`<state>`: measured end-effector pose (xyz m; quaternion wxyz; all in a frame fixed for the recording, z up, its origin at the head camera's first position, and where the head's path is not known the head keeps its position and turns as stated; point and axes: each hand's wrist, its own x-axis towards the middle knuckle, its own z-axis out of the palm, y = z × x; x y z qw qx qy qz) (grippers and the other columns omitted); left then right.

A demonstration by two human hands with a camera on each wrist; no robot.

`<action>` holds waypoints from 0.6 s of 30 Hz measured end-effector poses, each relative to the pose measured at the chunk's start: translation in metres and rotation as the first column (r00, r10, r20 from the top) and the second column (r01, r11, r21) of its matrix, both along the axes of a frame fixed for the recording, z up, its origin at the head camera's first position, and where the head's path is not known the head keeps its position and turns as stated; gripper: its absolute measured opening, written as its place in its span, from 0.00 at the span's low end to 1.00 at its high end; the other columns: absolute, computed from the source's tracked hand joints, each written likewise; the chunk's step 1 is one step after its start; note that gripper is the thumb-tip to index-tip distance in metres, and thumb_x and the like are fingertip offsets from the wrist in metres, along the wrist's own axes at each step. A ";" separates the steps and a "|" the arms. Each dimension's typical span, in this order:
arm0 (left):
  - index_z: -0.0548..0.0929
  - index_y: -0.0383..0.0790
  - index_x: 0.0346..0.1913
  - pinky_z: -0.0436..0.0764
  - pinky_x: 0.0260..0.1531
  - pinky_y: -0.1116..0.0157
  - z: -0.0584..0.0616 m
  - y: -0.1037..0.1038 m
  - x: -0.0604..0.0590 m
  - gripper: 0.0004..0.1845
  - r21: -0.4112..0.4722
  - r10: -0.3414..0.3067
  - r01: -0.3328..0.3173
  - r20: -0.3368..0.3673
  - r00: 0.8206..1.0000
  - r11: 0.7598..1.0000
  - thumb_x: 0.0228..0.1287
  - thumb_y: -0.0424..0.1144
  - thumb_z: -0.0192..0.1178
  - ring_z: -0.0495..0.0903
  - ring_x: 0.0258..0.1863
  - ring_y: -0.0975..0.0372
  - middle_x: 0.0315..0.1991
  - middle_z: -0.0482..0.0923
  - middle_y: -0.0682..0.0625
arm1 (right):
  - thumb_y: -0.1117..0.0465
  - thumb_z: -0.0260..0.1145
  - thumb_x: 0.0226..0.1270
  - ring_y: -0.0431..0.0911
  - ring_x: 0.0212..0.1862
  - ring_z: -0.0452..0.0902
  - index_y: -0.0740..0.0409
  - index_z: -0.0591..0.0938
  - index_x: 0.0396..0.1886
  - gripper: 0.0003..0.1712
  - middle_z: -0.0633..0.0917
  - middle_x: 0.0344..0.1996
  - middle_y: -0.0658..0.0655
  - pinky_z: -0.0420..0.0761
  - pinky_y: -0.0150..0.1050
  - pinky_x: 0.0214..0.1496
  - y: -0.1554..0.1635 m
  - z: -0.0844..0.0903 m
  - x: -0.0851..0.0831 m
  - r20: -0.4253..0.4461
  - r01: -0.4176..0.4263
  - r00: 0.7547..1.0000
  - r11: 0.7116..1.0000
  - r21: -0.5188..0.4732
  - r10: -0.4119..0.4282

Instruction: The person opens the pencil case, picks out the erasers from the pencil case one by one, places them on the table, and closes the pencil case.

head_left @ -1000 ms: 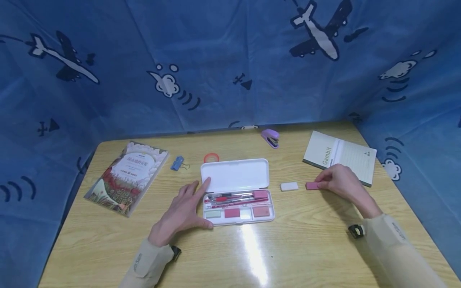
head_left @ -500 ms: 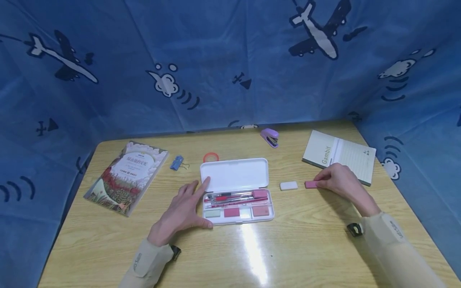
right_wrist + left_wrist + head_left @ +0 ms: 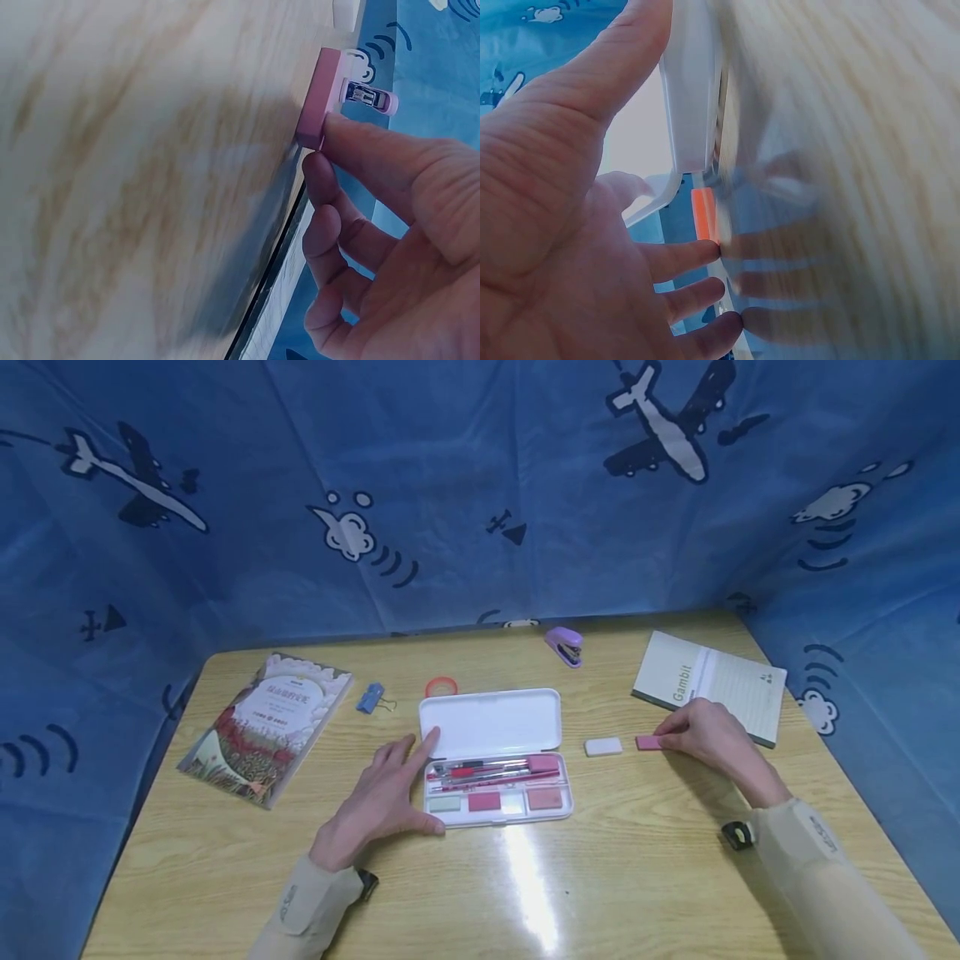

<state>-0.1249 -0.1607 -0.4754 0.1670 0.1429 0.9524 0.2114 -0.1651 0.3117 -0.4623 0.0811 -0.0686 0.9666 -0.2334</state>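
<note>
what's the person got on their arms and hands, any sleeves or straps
Both hands are bare: no gloves or rings show on the left hand or the right hand. Each forearm is covered by a loose beige sleeve, the left sleeve and the right sleeve, each with small dark lettering near the cuff. A small black device sits at the right wrist, and another at the left wrist.

The right hand (image 3: 703, 732) has crept a little leftward across the wooden table, drawing the small pink rectangular eraser (image 3: 648, 742) pinched at its fingertips along with it, so the eraser now lies slightly nearer the white rectangular eraser (image 3: 603, 747) beyond those fingertips.
</note>
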 end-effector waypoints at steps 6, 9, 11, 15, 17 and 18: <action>0.43 0.63 0.83 0.60 0.72 0.34 0.001 -0.001 -0.001 0.72 0.006 -0.005 0.005 0.000 1.000 1.000 0.37 0.64 0.81 0.50 0.78 0.39 0.82 0.48 0.36 | 0.61 0.76 0.59 0.51 0.42 0.84 0.52 0.93 0.33 0.03 0.92 0.35 0.55 0.79 0.48 0.43 0.000 0.000 -0.001 0.010 0.010 1.000 1.000 -0.013 -0.010; 0.43 0.63 0.83 0.60 0.72 0.34 0.001 -0.001 -0.001 0.72 0.007 -0.009 0.009 -0.002 1.000 1.000 0.37 0.64 0.81 0.50 0.78 0.39 0.81 0.48 0.36 | 0.61 0.76 0.59 0.49 0.41 0.84 0.53 0.93 0.33 0.03 0.92 0.34 0.55 0.79 0.46 0.43 0.001 0.000 -0.001 0.016 0.013 1.000 1.000 -0.025 -0.013; 0.43 0.63 0.83 0.60 0.72 0.33 0.000 -0.001 -0.001 0.73 0.008 -0.010 0.010 -0.001 1.000 1.000 0.37 0.64 0.81 0.50 0.78 0.38 0.81 0.48 0.36 | 0.61 0.76 0.59 0.48 0.41 0.83 0.53 0.92 0.33 0.03 0.92 0.34 0.55 0.78 0.44 0.43 0.001 -0.001 -0.002 0.022 0.015 1.000 0.999 -0.031 -0.014; 0.43 0.63 0.83 0.59 0.72 0.33 0.001 -0.001 -0.001 0.73 0.009 -0.005 0.005 0.001 1.000 1.000 0.36 0.64 0.81 0.49 0.79 0.39 0.82 0.47 0.36 | 0.61 0.76 0.59 0.47 0.39 0.82 0.54 0.92 0.33 0.03 0.92 0.33 0.54 0.76 0.42 0.42 0.003 -0.002 -0.003 0.027 0.018 0.999 0.999 -0.035 -0.017; 0.42 0.63 0.83 0.59 0.73 0.34 0.000 0.000 -0.001 0.73 0.004 -0.003 0.003 0.005 1.000 1.000 0.37 0.64 0.81 0.48 0.79 0.39 0.82 0.47 0.37 | 0.60 0.76 0.59 0.46 0.38 0.81 0.54 0.91 0.34 0.05 0.91 0.32 0.53 0.75 0.41 0.41 0.004 -0.003 -0.002 0.026 0.022 0.999 0.999 -0.032 -0.021; 0.42 0.63 0.82 0.59 0.73 0.34 0.000 0.000 0.000 0.73 0.005 -0.003 0.003 0.005 1.000 1.000 0.37 0.64 0.81 0.48 0.79 0.39 0.82 0.47 0.37 | 0.60 0.76 0.59 0.46 0.37 0.80 0.55 0.91 0.35 0.05 0.91 0.31 0.53 0.75 0.41 0.41 0.004 -0.003 -0.002 0.025 0.027 0.999 0.999 -0.032 -0.026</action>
